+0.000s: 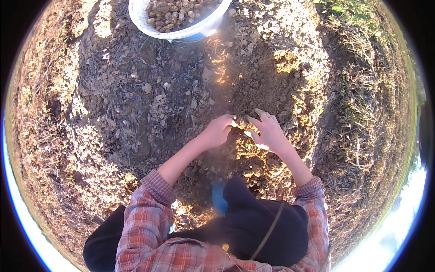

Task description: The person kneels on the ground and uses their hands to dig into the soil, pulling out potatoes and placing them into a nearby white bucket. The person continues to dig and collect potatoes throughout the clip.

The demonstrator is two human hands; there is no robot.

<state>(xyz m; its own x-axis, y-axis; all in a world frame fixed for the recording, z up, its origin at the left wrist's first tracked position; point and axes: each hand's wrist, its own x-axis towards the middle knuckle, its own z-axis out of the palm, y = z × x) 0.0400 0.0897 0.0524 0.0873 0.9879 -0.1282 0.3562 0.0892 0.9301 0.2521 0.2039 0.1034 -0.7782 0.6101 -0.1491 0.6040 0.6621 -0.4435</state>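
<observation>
My left hand [216, 132] is low over loose brown soil [261, 86], with its fingers bent towards my right hand. Something small and pale may be at its fingertips, but glare and blur hide whether it is held. Just beside it, my right hand [267, 133] has its fingers spread, and the tips touch or nearly touch the dirt. No object shows in that hand. A narrow gap of sunlit crumbly soil [242, 123] separates the two hands. Ahead of me stands a white plastic bucket [159, 33] partly filled with what look like unshelled peanuts [173, 15].
Dry leaves and clods [159, 102] cover the shaded ground on the left. Dry grass [357, 136] runs along the right, with green weeds [340, 10] farther off. My dark-trousered knee [244, 204] is close behind my hands, next to a blue item [218, 197].
</observation>
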